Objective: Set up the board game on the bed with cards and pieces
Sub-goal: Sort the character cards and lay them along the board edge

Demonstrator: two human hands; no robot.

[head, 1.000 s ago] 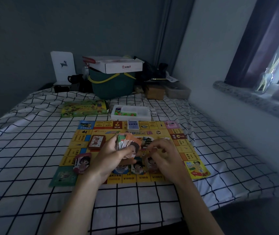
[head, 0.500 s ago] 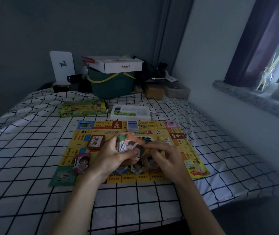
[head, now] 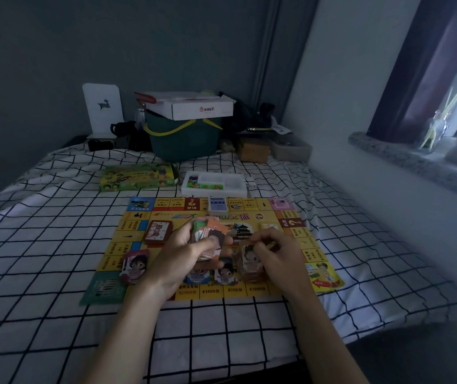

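A bed (head: 55, 273) with a white sheet gridded in dark lines is filling most of the view, and a yellow game board (head: 291, 236) is lying flat on it, just ahead of the person. Beyond the board, a dark green basket (head: 183, 142) is standing at the far edge of the bed with a white carton (head: 194, 105) resting on top. A green game box (head: 138, 177) and a white tray of pieces (head: 216, 184) are lying side by side between basket and board. On the board, a brown deck (head: 157, 231) is sitting near its left side and a pink character card (head: 134, 266) is lying at its left edge. The left hand (head: 183, 256) is gripping a fanned stack of cards (head: 208, 234) over the board's middle. The right hand (head: 274, 253), close beside it, is pinching a single card (head: 249, 257) above the board's near row.
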